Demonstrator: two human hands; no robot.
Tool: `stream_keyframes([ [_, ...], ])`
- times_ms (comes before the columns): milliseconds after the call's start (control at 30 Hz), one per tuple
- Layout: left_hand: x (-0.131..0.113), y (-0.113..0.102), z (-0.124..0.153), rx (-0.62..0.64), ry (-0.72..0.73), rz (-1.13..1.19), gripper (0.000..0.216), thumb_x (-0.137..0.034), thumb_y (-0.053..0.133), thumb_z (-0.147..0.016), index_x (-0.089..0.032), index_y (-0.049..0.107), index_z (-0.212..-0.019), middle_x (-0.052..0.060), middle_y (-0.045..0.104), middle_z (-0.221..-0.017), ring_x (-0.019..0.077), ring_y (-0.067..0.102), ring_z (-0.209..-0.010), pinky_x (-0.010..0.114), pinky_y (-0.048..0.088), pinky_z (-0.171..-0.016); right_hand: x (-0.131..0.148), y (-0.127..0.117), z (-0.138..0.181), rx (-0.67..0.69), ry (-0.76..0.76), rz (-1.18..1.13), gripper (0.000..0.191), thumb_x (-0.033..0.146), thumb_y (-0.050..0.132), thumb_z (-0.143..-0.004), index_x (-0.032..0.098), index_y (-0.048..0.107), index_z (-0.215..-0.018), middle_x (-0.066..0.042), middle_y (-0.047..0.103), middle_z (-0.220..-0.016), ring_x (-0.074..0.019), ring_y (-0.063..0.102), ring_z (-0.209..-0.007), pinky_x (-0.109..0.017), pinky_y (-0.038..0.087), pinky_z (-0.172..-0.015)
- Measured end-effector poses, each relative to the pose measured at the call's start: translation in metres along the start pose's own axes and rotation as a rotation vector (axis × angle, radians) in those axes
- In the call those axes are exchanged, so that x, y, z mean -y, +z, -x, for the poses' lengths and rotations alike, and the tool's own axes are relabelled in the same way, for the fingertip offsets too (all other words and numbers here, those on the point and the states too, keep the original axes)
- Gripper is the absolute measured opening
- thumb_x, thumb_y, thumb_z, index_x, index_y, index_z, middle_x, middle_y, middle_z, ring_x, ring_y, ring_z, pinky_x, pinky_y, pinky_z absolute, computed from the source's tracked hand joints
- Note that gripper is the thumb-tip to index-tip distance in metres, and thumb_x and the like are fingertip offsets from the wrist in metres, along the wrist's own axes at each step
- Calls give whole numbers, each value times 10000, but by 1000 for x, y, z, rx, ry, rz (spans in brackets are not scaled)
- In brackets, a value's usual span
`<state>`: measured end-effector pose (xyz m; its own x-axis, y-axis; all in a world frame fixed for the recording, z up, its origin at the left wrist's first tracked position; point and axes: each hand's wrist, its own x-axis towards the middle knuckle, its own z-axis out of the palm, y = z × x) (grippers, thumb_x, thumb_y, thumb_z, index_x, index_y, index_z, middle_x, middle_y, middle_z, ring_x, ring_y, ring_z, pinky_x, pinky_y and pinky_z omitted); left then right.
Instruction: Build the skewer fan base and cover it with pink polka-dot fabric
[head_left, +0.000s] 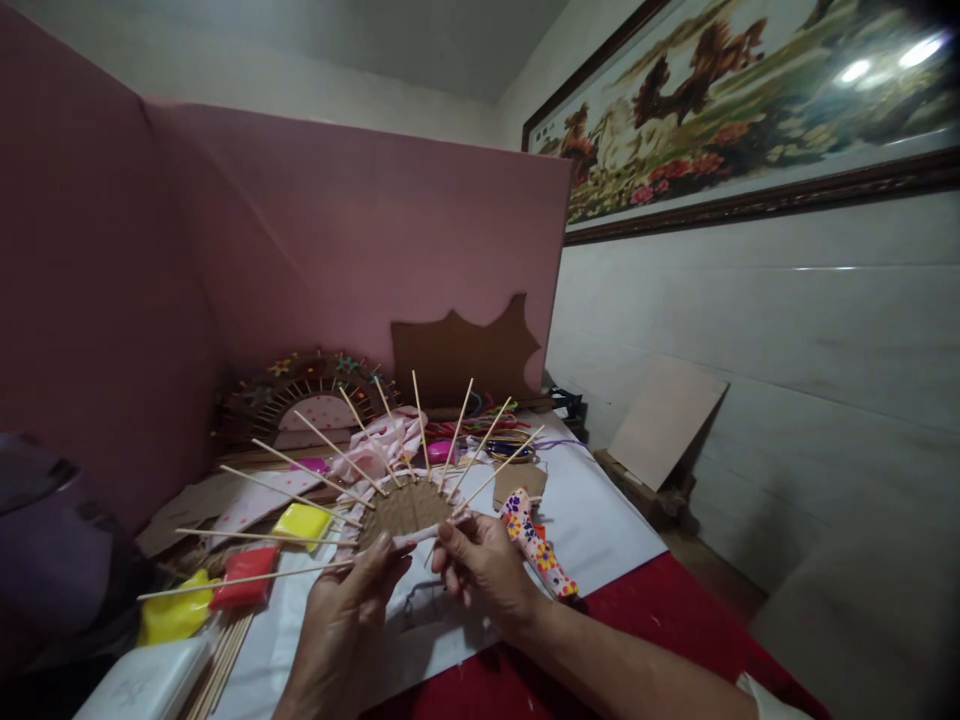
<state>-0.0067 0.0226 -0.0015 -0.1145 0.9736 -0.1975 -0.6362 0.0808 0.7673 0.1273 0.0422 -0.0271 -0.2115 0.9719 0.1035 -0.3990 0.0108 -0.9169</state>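
Between my hands is a brown cardboard half-disc (405, 515) with a pale fabric edge and several thin wooden sticks (296, 466) fanning out from its curved side. My left hand (349, 600) pinches its near left edge, thumb on top. With thumb and fingers closed, my right hand (484, 565) grips the near right edge, where a pale strip (420, 537) runs along the straight side. Just right of that hand lies a floral-patterned fabric piece (536, 545). Under the hands is white paper (600, 510) bearing some drawn lines.
Yellow packet (302, 524), red packet (244, 578) and a white box (146, 685) lie at left. A decorated cardboard fan (307, 400) stands behind, beside pink cloth (382, 440). Scissors (514, 448) lie at the back. Red cloth (637, 640) covers the front; pink panels (360, 220) enclose the back and left.
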Motion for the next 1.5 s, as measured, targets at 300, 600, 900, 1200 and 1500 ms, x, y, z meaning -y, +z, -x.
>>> stream_keyframes([
  [300,-11,-3,-12,-104,111,29,71,-71,632,-683,-92,644,-617,61,668,-639,119,637,-648,197,524,-647,-9,3,6,35,-37,142,337,391,715,-648,158,471,-665,47,577,-471,-34,407,-301,-129,271,-283],
  [600,-35,14,-48,-149,164,18,150,-28,543,-739,-63,605,-607,79,645,-585,125,627,-570,201,526,-546,-8,5,12,75,-1,211,256,353,648,-709,147,503,-666,19,603,-488,-42,429,-292,-136,256,-282],
  [900,-28,22,-108,-228,128,-112,72,-169,544,-795,-104,574,-805,-2,594,-729,78,555,-578,215,474,-496,-13,-1,8,53,-49,347,271,373,578,-774,140,517,-649,14,569,-488,-41,403,-322,-156,269,-331],
  [1200,-14,19,-134,-240,83,-138,180,-238,523,-814,-123,560,-946,29,590,-853,101,559,-652,250,482,-538,-14,-3,7,41,-63,425,253,352,548,-797,146,518,-654,13,555,-502,-51,402,-346,-168,291,-353],
  [1500,-6,12,-130,-247,46,-59,170,-226,530,-808,-117,564,-934,32,593,-855,105,566,-666,257,490,-553,-12,-4,10,35,-89,487,225,317,551,-800,150,528,-651,11,558,-499,-63,415,-369,-180,316,-388],
])
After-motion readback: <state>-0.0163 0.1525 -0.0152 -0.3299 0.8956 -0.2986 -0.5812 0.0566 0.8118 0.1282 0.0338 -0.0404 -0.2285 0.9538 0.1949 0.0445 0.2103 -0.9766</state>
